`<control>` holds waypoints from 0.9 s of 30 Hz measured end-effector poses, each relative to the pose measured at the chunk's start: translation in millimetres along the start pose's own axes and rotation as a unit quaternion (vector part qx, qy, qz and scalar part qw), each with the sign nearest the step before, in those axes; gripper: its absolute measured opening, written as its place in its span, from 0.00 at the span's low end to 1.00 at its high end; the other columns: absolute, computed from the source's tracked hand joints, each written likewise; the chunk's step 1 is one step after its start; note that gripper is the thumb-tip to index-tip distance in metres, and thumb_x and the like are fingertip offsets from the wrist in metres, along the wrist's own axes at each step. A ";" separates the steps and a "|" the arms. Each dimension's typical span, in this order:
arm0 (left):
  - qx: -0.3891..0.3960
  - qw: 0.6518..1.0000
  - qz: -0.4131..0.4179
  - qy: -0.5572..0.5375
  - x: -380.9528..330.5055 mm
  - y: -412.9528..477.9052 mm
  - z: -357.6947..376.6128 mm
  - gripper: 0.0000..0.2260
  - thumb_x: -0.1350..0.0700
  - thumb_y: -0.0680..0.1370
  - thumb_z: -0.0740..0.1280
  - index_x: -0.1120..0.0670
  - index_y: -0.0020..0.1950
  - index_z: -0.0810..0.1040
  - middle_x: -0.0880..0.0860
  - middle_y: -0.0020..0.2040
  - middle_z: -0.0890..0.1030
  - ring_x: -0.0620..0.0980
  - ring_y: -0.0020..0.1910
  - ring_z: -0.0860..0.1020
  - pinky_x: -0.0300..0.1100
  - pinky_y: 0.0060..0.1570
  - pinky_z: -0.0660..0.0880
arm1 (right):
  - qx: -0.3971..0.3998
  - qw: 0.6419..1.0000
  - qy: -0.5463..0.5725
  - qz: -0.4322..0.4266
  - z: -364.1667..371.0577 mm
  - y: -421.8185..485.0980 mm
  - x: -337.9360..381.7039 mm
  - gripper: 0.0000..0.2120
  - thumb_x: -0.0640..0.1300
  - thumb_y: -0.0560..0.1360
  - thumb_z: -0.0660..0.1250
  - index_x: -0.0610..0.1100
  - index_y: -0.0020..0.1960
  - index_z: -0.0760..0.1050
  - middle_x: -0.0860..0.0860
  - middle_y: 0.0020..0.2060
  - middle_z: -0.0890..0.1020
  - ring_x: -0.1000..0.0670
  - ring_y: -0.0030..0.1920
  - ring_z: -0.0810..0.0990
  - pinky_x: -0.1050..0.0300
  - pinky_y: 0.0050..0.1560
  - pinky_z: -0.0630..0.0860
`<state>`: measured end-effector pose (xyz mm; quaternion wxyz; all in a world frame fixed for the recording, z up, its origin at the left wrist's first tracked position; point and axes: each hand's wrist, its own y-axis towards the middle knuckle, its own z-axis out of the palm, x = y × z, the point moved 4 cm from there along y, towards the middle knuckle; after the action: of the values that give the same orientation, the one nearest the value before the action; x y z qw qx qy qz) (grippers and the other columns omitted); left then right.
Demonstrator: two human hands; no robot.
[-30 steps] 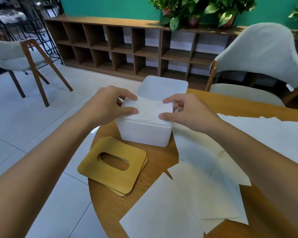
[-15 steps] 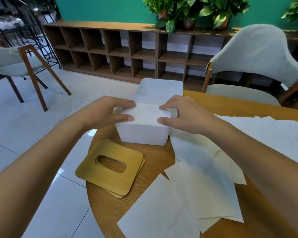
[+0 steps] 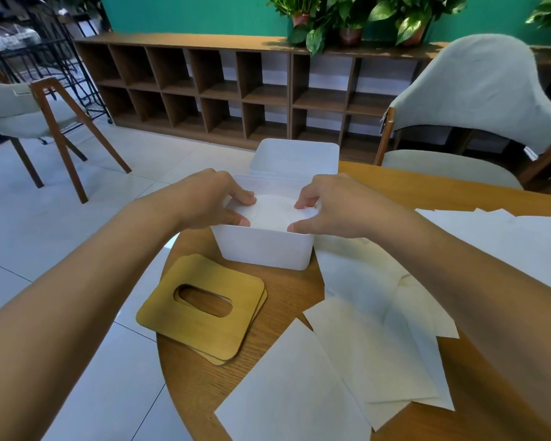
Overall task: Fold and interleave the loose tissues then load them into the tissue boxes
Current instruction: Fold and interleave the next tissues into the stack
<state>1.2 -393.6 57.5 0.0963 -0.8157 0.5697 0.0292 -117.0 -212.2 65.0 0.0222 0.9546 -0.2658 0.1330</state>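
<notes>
Since the earlier frame, the tissue stack (image 3: 272,213) has sunk from rim level into the near box (image 3: 261,249) on the counter (image 3: 283,297). Your left hand (image 3: 210,198) and right hand (image 3: 331,208), set apart, pinch its two ends. The stack lies flat, long axis hand to hand. Step: loading. Next, I judge: release it level, then fit a lid (image 3: 204,326).

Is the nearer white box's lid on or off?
Off. The nearer white plastic box stands open-topped; the stacked slotted wooden lids lie beside it.
</notes>
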 end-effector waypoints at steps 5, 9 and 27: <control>-0.001 1.000 0.001 0.015 -5.5 -5.6 -2.4 0.27 0.51 0.78 0.74 0.46 0.77 0.74 0.49 0.77 0.73 0.56 0.73 0.73 0.50 0.72 0.71 | -0.015 1.000 -0.010 0.009 1.4 0.5 2.4 0.25 0.62 0.73 0.73 0.52 0.65 0.79 0.55 0.59 0.79 0.52 0.55 0.76 0.55 0.52 0.79; -0.006 0.999 0.011 0.029 -13.6 -17.6 -15.0 0.25 0.47 0.81 0.71 0.45 0.78 0.72 0.47 0.80 0.69 0.55 0.76 0.69 0.53 0.74 0.68 | -0.066 0.996 0.066 0.005 1.0 -17.8 -3.7 0.26 0.63 0.74 0.72 0.54 0.68 0.77 0.56 0.66 0.76 0.53 0.59 0.75 0.61 0.47 0.70; -0.098 0.975 0.167 -0.110 -166.2 -80.8 61.4 0.13 0.46 0.80 0.72 0.45 0.64 0.83 0.43 0.59 0.82 0.40 0.51 0.79 0.41 0.52 0.81 | -0.140 0.971 0.186 0.048 22.2 -172.1 -69.8 0.14 0.52 0.76 0.74 0.56 0.61 0.80 0.58 0.58 0.81 0.56 0.47 0.79 0.61 0.52 0.80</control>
<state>22.5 -201.5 33.5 0.0713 -0.7061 0.6783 0.1902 -80.8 -32.1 29.9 0.1981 0.8866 -0.3188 0.2703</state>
